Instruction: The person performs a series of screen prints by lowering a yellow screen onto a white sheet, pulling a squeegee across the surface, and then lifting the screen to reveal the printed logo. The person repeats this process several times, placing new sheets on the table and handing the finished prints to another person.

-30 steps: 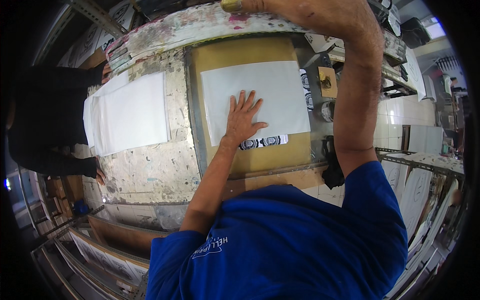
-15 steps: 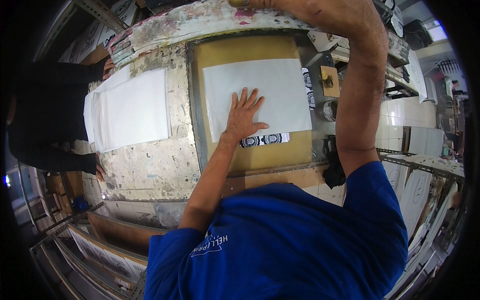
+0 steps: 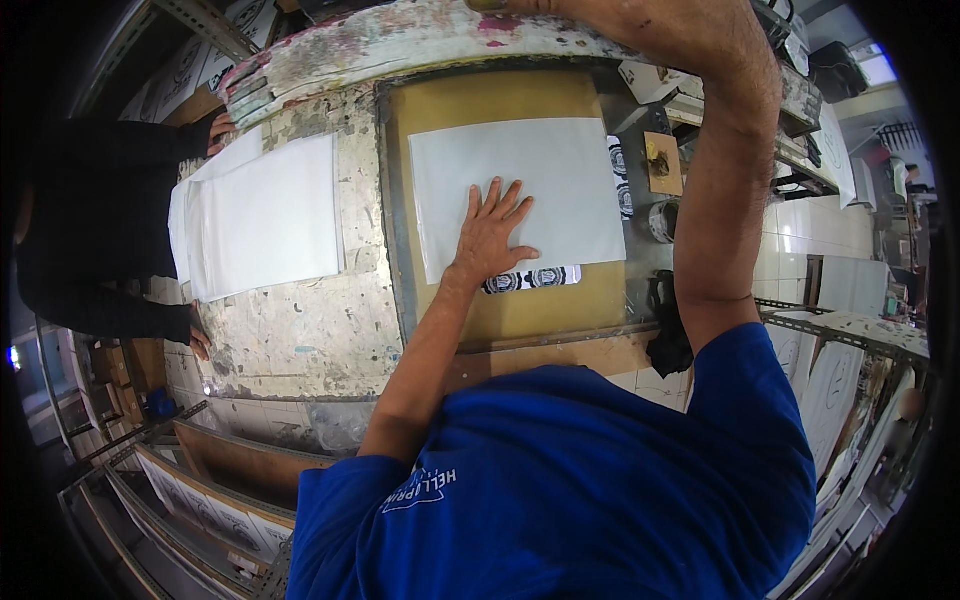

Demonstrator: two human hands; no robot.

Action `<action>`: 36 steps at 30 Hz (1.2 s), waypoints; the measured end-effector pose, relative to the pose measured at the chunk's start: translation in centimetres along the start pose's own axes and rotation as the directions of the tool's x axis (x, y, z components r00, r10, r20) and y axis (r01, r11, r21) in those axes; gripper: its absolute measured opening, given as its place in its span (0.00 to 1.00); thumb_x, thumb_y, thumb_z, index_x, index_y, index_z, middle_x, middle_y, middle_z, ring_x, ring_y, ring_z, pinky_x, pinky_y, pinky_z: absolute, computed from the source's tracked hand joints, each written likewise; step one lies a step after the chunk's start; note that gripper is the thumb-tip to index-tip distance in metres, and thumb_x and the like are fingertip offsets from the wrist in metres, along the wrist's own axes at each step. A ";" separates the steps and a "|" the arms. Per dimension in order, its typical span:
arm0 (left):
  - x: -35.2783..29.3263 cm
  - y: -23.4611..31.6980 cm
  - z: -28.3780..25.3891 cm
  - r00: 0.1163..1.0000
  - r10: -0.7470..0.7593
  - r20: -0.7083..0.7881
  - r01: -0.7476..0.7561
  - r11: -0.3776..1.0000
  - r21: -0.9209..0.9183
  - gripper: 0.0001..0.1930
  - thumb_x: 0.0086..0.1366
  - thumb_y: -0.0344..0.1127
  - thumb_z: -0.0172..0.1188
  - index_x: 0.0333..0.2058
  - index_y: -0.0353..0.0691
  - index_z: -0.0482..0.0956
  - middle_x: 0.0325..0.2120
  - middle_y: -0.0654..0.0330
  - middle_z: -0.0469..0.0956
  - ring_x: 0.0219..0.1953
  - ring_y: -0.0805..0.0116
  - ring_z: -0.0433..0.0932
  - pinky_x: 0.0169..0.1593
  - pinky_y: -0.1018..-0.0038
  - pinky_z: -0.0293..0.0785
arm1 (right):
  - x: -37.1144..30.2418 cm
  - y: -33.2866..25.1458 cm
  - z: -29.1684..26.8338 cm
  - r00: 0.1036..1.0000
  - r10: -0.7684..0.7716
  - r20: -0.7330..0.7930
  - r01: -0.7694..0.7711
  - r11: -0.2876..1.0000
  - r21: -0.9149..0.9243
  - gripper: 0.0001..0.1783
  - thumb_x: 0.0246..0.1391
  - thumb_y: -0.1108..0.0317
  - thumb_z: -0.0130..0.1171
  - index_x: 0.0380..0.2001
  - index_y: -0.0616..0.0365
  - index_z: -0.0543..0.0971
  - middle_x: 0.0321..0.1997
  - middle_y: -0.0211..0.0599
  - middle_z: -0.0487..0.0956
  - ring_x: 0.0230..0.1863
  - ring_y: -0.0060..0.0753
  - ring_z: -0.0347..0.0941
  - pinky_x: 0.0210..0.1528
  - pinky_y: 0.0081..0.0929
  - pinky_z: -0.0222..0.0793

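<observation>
My left hand (image 3: 490,232) lies flat with spread fingers on a white sheet (image 3: 560,170). That sheet rests on a yellowish translucent panel (image 3: 500,310) set in the worktable. From under its near and right edges show strips with black round printed designs (image 3: 545,279). My right arm reaches over the far side of the table, with my right hand (image 3: 600,14) cut off by the upper edge of the view. Only a thumb tip and the base of the hand show there; the other fingers are hidden, and what they hold, if anything, cannot be seen.
At the left, a co-worker's dark sleeves and hands (image 3: 201,335) flank a stack of white sheets (image 3: 265,220) on the stained tabletop (image 3: 300,350). A paint-smeared bar (image 3: 400,50) crosses the far side. A tin (image 3: 661,222) and a stained card (image 3: 663,163) stand at the right.
</observation>
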State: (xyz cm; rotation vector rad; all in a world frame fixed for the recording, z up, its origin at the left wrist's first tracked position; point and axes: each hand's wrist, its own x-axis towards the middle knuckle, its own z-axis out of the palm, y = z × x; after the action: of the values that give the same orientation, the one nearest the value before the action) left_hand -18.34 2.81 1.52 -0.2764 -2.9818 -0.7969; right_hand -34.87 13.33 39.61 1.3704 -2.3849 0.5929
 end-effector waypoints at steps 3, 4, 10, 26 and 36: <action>-0.2 -0.3 -0.3 0.997 0.046 -0.056 -0.045 0.999 0.008 0.48 0.52 0.65 0.70 0.68 0.45 0.69 0.73 0.57 0.61 0.76 0.46 0.49 0.77 0.42 0.35 | -0.2 -0.3 0.0 1.000 0.010 0.028 -0.013 0.992 0.126 0.31 0.46 0.40 0.73 0.41 0.58 0.89 0.31 0.39 0.87 0.27 0.32 0.79 0.33 0.30 0.76; -0.2 0.0 -1.3 0.988 0.027 -0.149 -0.034 0.998 -0.046 0.48 0.52 0.62 0.71 0.68 0.44 0.69 0.71 0.55 0.63 0.75 0.46 0.53 0.77 0.44 0.38 | -0.4 -0.6 -0.2 0.998 0.028 0.057 -0.037 0.987 0.156 0.31 0.47 0.41 0.73 0.41 0.58 0.89 0.31 0.39 0.87 0.26 0.31 0.79 0.31 0.29 0.76; -3.1 5.0 -11.8 0.532 -0.485 -0.694 -0.344 0.626 -0.700 0.66 0.45 0.54 0.82 0.73 0.29 0.51 0.48 0.53 0.77 0.52 0.60 0.75 0.58 0.63 0.69 | -4.7 -1.8 0.9 0.999 -0.050 -0.008 0.050 0.998 0.047 0.31 0.42 0.49 0.78 0.46 0.56 0.85 0.36 0.45 0.87 0.34 0.41 0.84 0.41 0.33 0.78; -18.6 0.2 -0.5 0.688 -0.638 -0.345 0.108 0.561 -0.821 0.58 0.41 0.39 0.85 0.69 0.30 0.62 0.62 0.49 0.72 0.59 0.57 0.75 0.62 0.62 0.73 | -21.9 -3.6 17.4 0.921 0.222 0.320 -0.355 0.818 0.453 0.21 0.51 0.62 0.71 0.50 0.48 0.86 0.30 0.38 0.82 0.32 0.45 0.80 0.36 0.37 0.72; -18.7 -0.4 -0.6 0.730 -0.422 -0.537 0.359 0.906 -0.224 0.50 0.40 0.53 0.81 0.59 0.28 0.73 0.67 0.41 0.64 0.65 0.39 0.62 0.67 0.49 0.60 | -26.1 -4.4 22.9 0.884 0.220 0.413 -0.255 0.967 0.031 0.41 0.43 0.68 0.70 0.65 0.40 0.74 0.44 0.37 0.72 0.52 0.42 0.67 0.57 0.49 0.54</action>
State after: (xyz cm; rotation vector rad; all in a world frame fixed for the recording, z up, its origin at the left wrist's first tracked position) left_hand -0.05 -0.82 0.24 0.5327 -2.4275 -0.8729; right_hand -20.07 19.01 8.39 1.3528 -2.9257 0.5135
